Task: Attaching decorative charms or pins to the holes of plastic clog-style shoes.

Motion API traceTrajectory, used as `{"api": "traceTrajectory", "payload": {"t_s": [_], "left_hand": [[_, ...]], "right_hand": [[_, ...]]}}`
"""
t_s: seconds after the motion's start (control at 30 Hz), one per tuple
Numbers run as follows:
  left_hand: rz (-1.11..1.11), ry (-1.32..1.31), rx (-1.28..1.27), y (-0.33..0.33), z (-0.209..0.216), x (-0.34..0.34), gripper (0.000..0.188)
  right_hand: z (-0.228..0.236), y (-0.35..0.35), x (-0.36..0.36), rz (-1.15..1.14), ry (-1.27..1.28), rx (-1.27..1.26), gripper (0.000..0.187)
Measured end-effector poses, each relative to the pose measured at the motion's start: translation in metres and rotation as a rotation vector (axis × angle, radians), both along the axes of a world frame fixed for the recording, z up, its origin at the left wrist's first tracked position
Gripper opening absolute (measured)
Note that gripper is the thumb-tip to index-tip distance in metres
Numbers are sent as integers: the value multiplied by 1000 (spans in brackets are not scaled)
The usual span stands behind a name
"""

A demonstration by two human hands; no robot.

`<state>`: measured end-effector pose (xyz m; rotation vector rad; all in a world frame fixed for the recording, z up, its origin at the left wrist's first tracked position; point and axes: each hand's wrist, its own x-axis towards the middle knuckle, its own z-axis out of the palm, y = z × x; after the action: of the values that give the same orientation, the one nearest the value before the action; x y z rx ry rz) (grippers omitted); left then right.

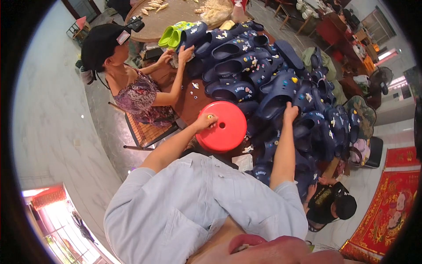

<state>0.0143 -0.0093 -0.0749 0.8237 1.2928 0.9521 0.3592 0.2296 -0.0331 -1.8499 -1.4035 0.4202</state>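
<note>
My left hand (206, 123) is closed over the left part of a round red plastic stool (232, 134). A tiny yellowish piece (210, 116) shows at its fingertips, too small to name. Beyond the stool, to the right, my right hand (290, 113) grips the near edge of a navy clog (281, 86) that carries a yellow charm. This clog lies tilted on a big heap of navy clogs (228, 68), many dotted with small white and coloured charms.
At the left, a seated person (136, 88) handles a navy clog beside bright green clogs (173, 35). Another person (329, 202) is at the heap's lower right. Loose white charms (194, 86) lie on the brown surface. A round table (176, 17) stands behind, and a fan (380, 79) at right.
</note>
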Motion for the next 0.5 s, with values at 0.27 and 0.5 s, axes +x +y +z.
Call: {"api": "traceTrajectory", "payload": {"t_s": [0.27,0.5], "left_hand": [[215,58,-64,-2,9,-6,19],[297,147,153,-12,87,-36,17]], "right_hand": [[45,-180,-116,330,-50,-200,39],[31,-190,-158,316,-25,-275,41]]}}
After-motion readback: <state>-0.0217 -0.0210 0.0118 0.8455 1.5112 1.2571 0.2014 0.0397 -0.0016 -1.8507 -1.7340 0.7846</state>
